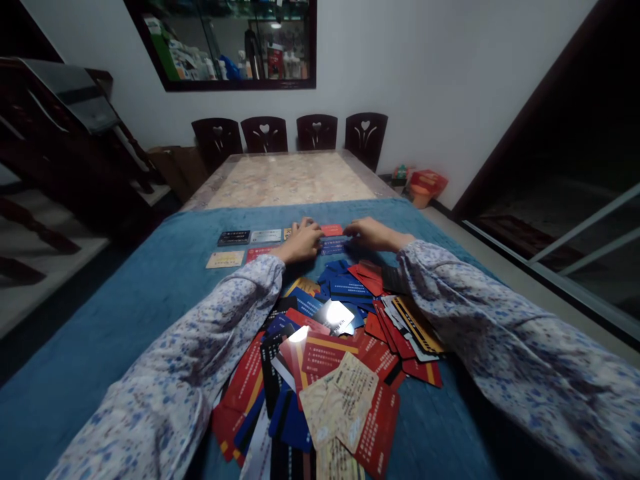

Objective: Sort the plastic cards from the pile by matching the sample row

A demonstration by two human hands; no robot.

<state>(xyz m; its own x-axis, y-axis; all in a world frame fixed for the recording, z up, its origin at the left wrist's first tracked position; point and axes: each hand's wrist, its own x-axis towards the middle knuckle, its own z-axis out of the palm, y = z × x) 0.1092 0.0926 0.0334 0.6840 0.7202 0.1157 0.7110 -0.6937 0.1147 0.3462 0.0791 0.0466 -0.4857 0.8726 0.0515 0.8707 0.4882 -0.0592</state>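
My left hand (303, 240) rests over the rows of cards with its fingers bent and a little apart, its fingertips by the left edges of a red card (331, 231) and a blue-purple card (333, 247). My right hand (371, 235) has its fingers curled together at the right side of these two cards; what they hold, if anything, is hidden. Left of my hands lie a black card (235, 238), a silvery card (266, 236), a cream card (225, 259) and a red card (260, 253). An orange card (287, 233) is partly covered by my left hand.
A loose heap of cards (325, 353), red, blue, black and cream, spreads between my forearms on a blue cloth (150, 300). Beyond the cloth the patterned tabletop (295, 177) shows. Several dark chairs (265, 135) stand at the far end.
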